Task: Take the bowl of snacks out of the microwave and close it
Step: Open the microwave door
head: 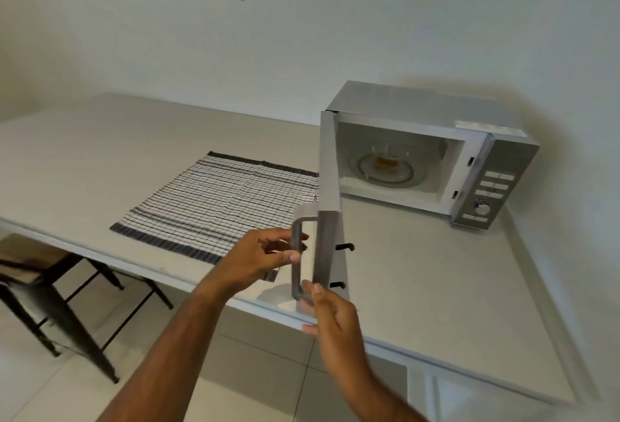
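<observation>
No brand or lettering can be read on the silver microwave (436, 153); its button labels are blurred. Its door (330, 206) stands swung wide toward the person. The left hand (265, 257) curls its fingers around the upper part of the door handle (297, 253), thumb closing on it. The right hand (330, 314) touches the handle's lower end, fingers loosely bent and slightly apart. The glass bowl of snacks (385, 159) sits inside on the turntable. A striped placemat (218, 206) lies left of the door, reaching the table's (436, 287) near edge; bare tabletop lies before the microwave.
</observation>
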A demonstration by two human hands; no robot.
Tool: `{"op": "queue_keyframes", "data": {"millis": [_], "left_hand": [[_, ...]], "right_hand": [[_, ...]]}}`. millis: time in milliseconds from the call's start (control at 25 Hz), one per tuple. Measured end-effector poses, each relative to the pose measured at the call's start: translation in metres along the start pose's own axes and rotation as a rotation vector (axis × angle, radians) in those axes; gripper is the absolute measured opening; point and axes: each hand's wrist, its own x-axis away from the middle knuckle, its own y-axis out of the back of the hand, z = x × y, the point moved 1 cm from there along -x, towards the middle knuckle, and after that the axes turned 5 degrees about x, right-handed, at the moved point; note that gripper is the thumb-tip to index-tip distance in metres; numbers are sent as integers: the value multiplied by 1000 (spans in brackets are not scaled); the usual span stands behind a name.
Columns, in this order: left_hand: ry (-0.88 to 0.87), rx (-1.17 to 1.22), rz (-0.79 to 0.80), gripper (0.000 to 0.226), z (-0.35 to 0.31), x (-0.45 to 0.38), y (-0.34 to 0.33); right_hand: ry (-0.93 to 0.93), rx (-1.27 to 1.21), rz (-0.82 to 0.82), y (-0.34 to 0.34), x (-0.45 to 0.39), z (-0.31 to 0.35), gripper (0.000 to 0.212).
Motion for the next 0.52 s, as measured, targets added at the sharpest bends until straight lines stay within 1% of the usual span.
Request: {"op": "queue_keyframes", "data": {"millis": [80, 160, 240, 320, 400, 520], "left_hand": [[-7, -18, -47, 42, 3, 11, 18], [-39, -13, -106, 51, 5, 20, 29], [-58, 21, -179, 59, 9, 26, 36], [-26, 51, -268, 65, 14, 28, 39], [22, 87, -351, 67, 17, 30, 40], [54, 134, -453, 60, 10, 30, 35]], "right_hand": [[34, 22, 53, 1, -1, 4, 38], [83, 59, 54, 13, -7, 7, 38], [119, 66, 14, 33, -19, 6, 38], [121, 56, -46, 57, -33, 4, 38], [110, 30, -105, 83, -47, 0, 38], [99, 39, -169, 123, -70, -6, 38]]}}
